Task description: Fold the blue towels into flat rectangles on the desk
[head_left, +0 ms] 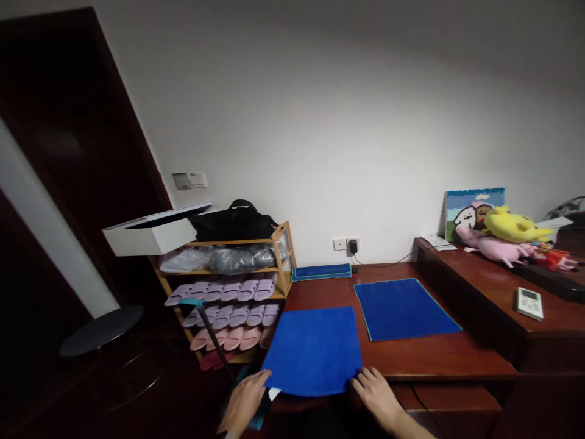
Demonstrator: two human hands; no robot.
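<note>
A blue cloth [315, 347] is spread out between my two hands at the near edge of the brown desk [320, 296]. My left hand [247, 396] pinches its near left corner, where a small white tag [274, 393] pokes out. At the near right corner my right hand [375, 390] grips the cloth with closed fingers. A second blue cloth [404, 309] with a light green edge lies flat to the right. Against the wall at the back left of the desk rests a folded blue cloth [322, 272].
Left of the desk stands a wooden shoe rack [284, 256] with several slippers [247, 289], a black bag [235, 221] and a white box [153, 235]. A stool [103, 329] is further left. The raised right side holds plush toys [512, 225] and a remote [530, 303].
</note>
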